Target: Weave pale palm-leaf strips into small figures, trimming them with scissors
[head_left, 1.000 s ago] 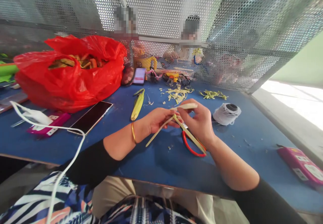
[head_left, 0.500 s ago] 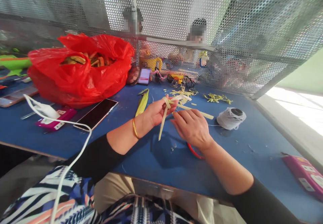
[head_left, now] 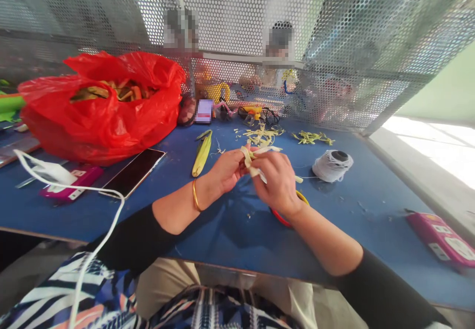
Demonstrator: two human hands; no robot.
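Note:
Pale, flat plant strips (head_left: 247, 157), like corn husk, are held between my two hands above the blue table. My left hand (head_left: 227, 171), with a gold bangle at the wrist, pinches them where they cross. Bent over the same strips from the right, my right hand (head_left: 275, 178) has its fingers closed on one of them. Its fingers partly hide the strips. Under the right wrist lies a red and yellow ring-shaped thing (head_left: 282, 218), mostly covered. A green-yellow husk bundle (head_left: 202, 155) rests left of my hands.
A spool of white thread (head_left: 330, 165) stands right. Husk scraps (head_left: 263, 135) and green trimmings (head_left: 313, 137) lie behind. At left are a red plastic bag (head_left: 111, 131), phone (head_left: 134, 173), purple pack (head_left: 70, 183) and white cable (head_left: 120, 208). Perforated metal panels (head_left: 237, 17) close the back.
My right hand has moved in against the strips and closed on one. The strip end that hung below my left hand is now folded up between the hands. The view has shifted slightly.

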